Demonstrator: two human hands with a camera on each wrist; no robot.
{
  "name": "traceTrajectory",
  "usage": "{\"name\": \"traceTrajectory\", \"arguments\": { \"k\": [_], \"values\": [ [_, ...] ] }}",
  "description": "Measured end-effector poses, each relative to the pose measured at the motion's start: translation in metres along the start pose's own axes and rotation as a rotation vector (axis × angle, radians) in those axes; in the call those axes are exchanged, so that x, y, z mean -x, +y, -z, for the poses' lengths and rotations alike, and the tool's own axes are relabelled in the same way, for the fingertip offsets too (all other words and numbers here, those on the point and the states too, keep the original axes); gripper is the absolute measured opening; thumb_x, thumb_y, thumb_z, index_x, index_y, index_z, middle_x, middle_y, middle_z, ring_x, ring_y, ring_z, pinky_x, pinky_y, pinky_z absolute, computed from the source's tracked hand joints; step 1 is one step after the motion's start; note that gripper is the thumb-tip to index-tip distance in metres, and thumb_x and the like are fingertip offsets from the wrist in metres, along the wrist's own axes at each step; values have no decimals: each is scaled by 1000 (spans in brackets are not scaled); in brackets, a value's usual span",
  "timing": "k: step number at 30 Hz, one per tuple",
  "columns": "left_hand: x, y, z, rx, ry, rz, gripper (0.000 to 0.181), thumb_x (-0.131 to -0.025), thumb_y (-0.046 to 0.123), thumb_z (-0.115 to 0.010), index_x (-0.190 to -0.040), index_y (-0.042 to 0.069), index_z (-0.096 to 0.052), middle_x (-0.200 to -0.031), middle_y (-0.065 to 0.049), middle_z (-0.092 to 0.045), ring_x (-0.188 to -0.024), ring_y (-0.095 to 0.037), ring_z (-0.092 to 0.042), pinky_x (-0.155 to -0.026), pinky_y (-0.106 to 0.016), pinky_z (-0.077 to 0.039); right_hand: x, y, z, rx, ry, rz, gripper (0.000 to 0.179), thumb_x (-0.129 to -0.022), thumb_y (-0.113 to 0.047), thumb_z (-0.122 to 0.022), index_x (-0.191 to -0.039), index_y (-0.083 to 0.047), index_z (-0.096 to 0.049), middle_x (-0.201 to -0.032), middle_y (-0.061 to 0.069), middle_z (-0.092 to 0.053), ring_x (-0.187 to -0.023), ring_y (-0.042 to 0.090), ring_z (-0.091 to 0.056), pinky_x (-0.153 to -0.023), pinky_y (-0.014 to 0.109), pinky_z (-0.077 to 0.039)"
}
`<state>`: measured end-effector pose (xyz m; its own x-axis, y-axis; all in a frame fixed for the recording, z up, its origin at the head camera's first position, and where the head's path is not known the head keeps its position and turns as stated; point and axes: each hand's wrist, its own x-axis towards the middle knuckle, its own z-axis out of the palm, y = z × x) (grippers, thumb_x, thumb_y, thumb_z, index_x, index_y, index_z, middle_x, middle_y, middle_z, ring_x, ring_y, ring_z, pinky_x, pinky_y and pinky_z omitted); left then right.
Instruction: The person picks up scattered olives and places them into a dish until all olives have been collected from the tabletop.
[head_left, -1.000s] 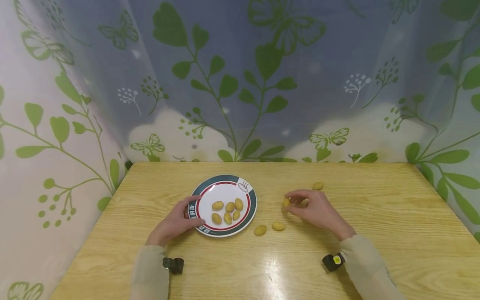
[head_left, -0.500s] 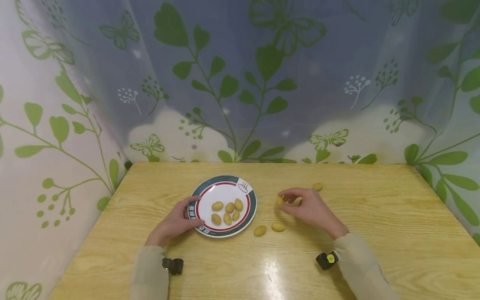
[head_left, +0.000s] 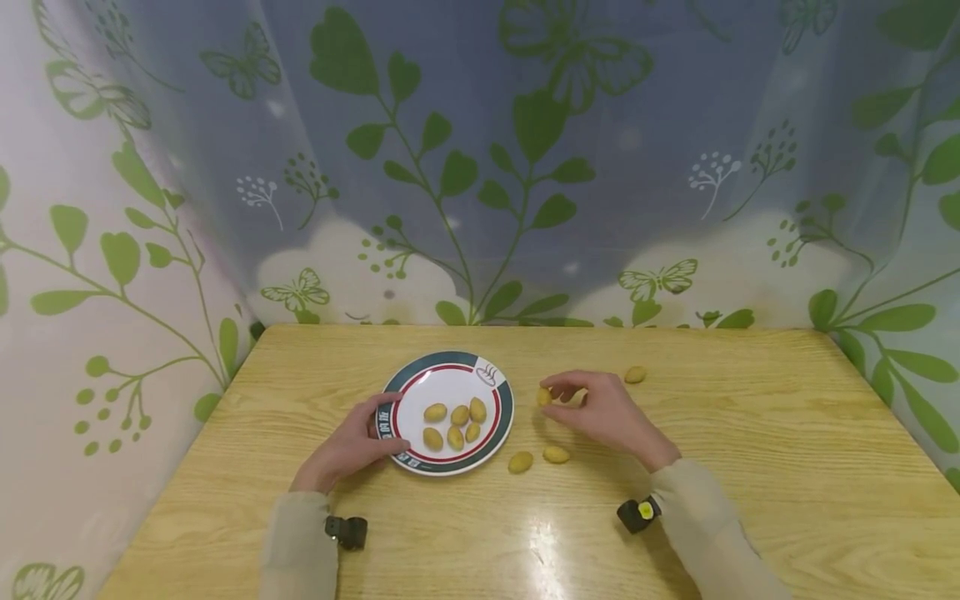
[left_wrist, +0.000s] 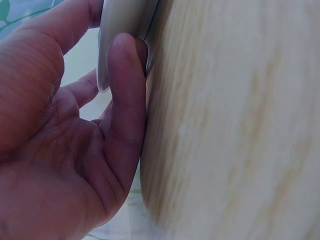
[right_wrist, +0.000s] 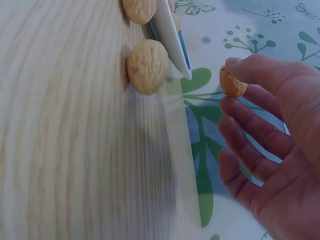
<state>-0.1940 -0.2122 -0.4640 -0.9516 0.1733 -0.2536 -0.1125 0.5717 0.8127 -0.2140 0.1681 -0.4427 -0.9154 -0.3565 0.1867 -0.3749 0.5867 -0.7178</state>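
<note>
A white plate [head_left: 431,385] with a dark green and red rim lies on the table, holding several wrinkled yellow ovals that look like dried dates. My left hand [head_left: 351,442] grips the plate's left rim, thumb on top; fingers show underneath in the left wrist view. To the right of the plate, my right hand [head_left: 600,412] pinches one dried date [head_left: 544,397] between thumb and fingertip. The same dried date [right_wrist: 233,82] appears raised off the tabletop in the right wrist view, with the other fingers loosely bent.
Two loose dried dates, one at the left [head_left: 521,462] and one at the right [head_left: 557,454], lie in front of the right hand. Another dried date [head_left: 635,374] lies behind it. A patterned curtain [head_left: 480,208] hangs past the table's [head_left: 780,467] back edge.
My right hand has moved left toward the plate, carrying the pinched dried date. The left hand and the plate have stayed where they were.
</note>
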Motion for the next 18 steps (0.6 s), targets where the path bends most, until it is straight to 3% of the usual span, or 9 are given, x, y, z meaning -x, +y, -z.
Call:
{"name": "traceTrajectory", "arguments": {
  "k": [18],
  "values": [
    [-3,-4,1,-3,15,10,79,-88,24,-81,-155,16,-41,-159,-21,-36,-140,-35,-39,-122,-57,-30,-23,-16,-24,-71,-2,27,30,-87,-24,-82,-116,-16,-77,-104,0,-76,-92,15,-66,-73,24,-54]
  ]
}}
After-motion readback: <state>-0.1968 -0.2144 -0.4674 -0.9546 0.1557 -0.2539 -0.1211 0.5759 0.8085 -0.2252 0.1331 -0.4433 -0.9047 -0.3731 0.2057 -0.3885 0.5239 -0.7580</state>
